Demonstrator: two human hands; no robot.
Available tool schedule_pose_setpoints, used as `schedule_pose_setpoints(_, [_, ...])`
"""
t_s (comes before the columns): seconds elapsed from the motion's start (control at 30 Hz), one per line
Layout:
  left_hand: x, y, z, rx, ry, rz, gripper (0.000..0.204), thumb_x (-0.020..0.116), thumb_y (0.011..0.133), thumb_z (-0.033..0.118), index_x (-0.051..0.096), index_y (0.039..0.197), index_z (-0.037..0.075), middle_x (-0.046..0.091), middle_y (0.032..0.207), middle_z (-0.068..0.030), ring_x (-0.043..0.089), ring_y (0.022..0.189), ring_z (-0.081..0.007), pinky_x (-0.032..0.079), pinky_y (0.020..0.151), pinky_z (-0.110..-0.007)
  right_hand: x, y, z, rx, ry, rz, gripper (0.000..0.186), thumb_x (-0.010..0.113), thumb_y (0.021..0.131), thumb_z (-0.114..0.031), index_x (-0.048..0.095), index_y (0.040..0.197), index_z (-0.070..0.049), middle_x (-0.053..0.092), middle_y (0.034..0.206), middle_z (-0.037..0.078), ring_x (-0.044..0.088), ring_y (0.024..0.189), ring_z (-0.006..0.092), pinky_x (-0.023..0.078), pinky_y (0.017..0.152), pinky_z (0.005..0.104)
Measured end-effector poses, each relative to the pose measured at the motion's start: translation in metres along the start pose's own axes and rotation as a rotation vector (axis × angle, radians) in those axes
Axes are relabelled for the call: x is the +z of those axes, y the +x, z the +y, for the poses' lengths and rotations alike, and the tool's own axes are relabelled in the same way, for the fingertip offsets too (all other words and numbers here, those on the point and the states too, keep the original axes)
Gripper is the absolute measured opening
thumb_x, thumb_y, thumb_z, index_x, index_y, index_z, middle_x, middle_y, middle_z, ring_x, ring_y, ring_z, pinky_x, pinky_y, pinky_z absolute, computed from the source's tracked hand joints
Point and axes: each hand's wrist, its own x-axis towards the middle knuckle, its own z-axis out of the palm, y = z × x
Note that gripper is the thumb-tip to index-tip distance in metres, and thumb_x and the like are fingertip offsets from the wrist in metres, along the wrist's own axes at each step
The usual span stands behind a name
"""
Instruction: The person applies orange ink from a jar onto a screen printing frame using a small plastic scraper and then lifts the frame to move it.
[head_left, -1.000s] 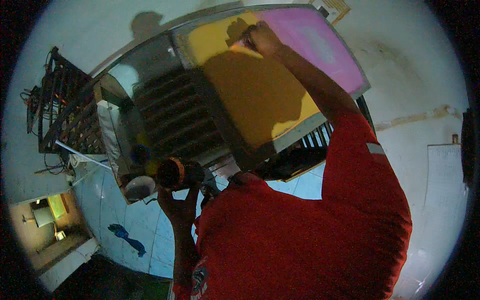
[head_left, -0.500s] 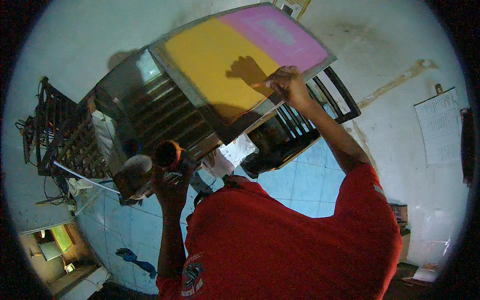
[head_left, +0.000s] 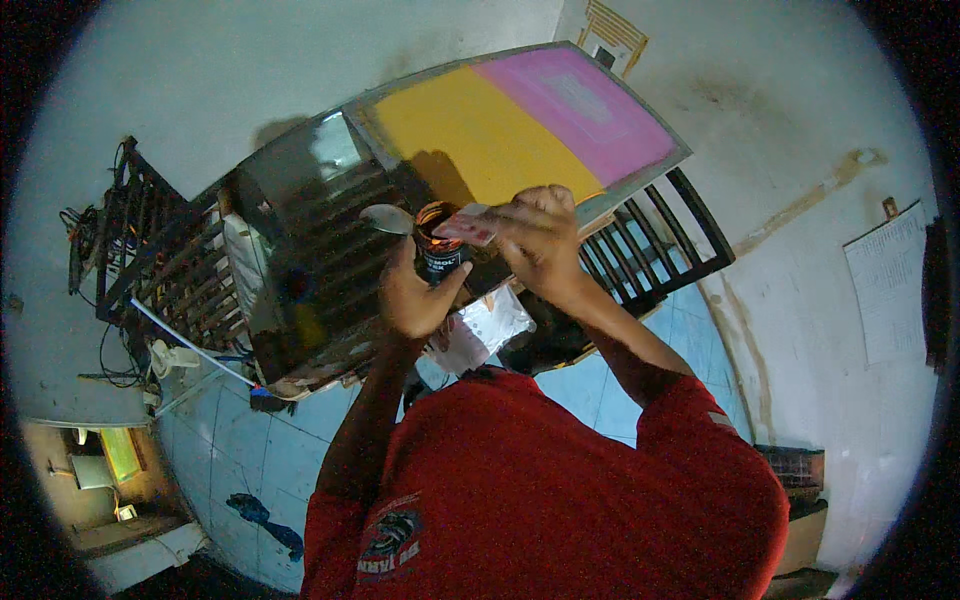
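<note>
My left hand [head_left: 415,295] is closed around a black can [head_left: 440,258] with orange contents; a round pale lid or disc [head_left: 385,220] sits beside its mouth. My right hand [head_left: 540,235] pinches a small red-and-white flat card [head_left: 465,225], held at the can's rim. Behind both hands lies a framed panel [head_left: 633,178], half yellow [head_left: 470,115] and half pink [head_left: 620,130], on a dark slatted rack [head_left: 700,225].
A dark left rack [head_left: 150,225] carries cables and a white tube [head_left: 190,340]. A silvery sheet [head_left: 480,330] hangs below my hands. A paper sheet [head_left: 880,280] is on the right wall, above boxes [head_left: 795,530]. A blue cloth [head_left: 265,520] lies on the tiled floor [head_left: 240,470].
My right hand has come down and left from the panel to the can. My left hand has raised the can to the middle, where both hands now meet.
</note>
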Motion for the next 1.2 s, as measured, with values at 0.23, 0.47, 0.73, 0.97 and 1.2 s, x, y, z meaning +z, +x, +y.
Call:
schedule_pose_setpoints(0.23, [0.001, 0.006, -0.034, 0.166, 0.014, 0.157, 0.055, 0.078, 0.07, 0.016, 0.053, 0.115, -0.002, 0.059, 0.11, -0.0182, 0.06, 0.097, -0.0293, 0.047, 0.084, -0.038, 0.009, 0.0, 0.077, 0.008, -0.216, -0.169, 0.027, 0.07, 0.062, -0.006, 0.068, 0.088, -0.013, 0.068, 0.093, 0.001, 0.059, 0.087, 0.0212, 0.037, 0.078, 0.0372])
schedule_pose_setpoints(0.47, [-0.022, -0.006, -0.025, -0.232, 0.152, 0.016, 0.057, 0.078, 0.072, 0.013, 0.052, 0.121, 0.0, 0.059, 0.113, -0.0147, 0.059, 0.1, -0.0262, 0.046, 0.088, -0.038, 0.052, 0.084, 0.262, 0.02, -0.294, -0.154, 0.01, 0.069, 0.076, -0.013, 0.069, 0.085, -0.01, 0.068, 0.087, 0.007, 0.061, 0.084, 0.0265, 0.043, 0.079, 0.042])
schedule_pose_setpoints(0.73, [-0.031, -0.036, -0.027, -0.351, 0.27, 0.128, 0.062, 0.077, 0.072, 0.01, 0.05, 0.128, 0.004, 0.052, 0.13, -0.014, 0.047, 0.122, -0.0278, 0.034, 0.105, -0.042, 0.19, 0.165, 0.395, -0.054, -0.464, -0.522, 0.02, 0.06, 0.084, -0.027, 0.07, 0.095, -0.014, 0.067, 0.09, 0.009, 0.06, 0.091, 0.0283, 0.042, 0.084, 0.0427])
schedule_pose_setpoints(0.97, [-0.013, -0.033, -0.03, -0.451, 0.335, 0.306, 0.05, 0.081, 0.066, 0.004, 0.058, 0.111, 0.005, 0.061, 0.11, -0.0098, 0.058, 0.101, -0.0219, 0.045, 0.09, -0.037, 0.24, 0.14, 0.4, -0.016, -0.423, -0.739, 0.029, 0.063, 0.079, -0.036, 0.07, 0.095, -0.013, 0.066, 0.083, 0.013, 0.061, 0.084, 0.0318, 0.043, 0.083, 0.0439])
schedule_pose_setpoints(1.2, [-0.018, -0.031, -0.044, -0.282, 0.332, 0.143, 0.06, 0.085, 0.063, 0.014, 0.056, 0.114, 0.005, 0.061, 0.109, -0.0107, 0.058, 0.101, -0.024, 0.046, 0.086, -0.037, 0.165, 0.048, 0.318, -0.207, -0.132, -0.597, 0.013, 0.064, 0.076, -0.021, 0.066, 0.084, -0.012, 0.066, 0.085, 0.01, 0.061, 0.084, 0.0295, 0.044, 0.073, 0.0433])
